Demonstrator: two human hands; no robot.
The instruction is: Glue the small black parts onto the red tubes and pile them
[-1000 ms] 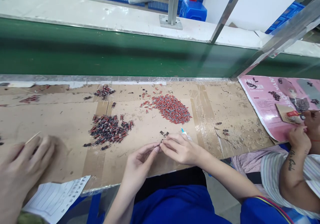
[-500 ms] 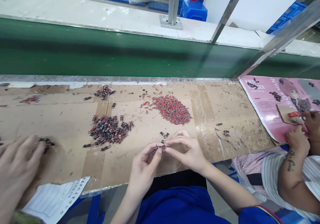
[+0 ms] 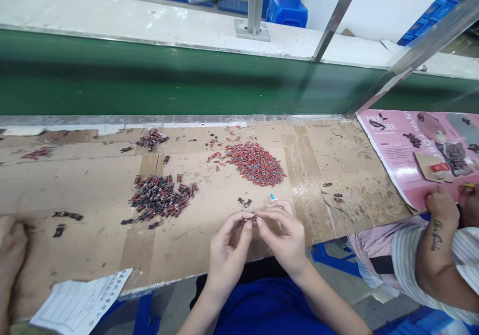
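Note:
Both hands meet near the front edge of the cardboard-covered bench. My left hand [image 3: 229, 242] pinches a small black-and-red part [image 3: 250, 218] between thumb and fingertips. At its other end, the thumb and index finger of my right hand [image 3: 286, 235] close on the same part. A thin blue-and-white tip [image 3: 273, 196] pokes out behind my right fingers; the rest of it is hidden. Just beyond the hands lie several loose black pieces [image 3: 244, 202]. Farther back is a heap of small red-and-grey pieces [image 3: 256, 164]. Left of the hands sits a pile of black-and-red parts [image 3: 160, 195].
A co-worker's hand [image 3: 11, 245] rests at the left, near a few black parts [image 3: 67, 215] and a printed paper sheet [image 3: 80, 300]. Another co-worker's hands [image 3: 443, 205] are at the right by a pink poster [image 3: 396, 160]. A green belt [image 3: 168, 75] runs behind the bench.
My hands have shifted slightly right, still pinching the part. The blue tip now shows behind my right hand. The left co-worker's hand has drawn back left, uncovering black parts.

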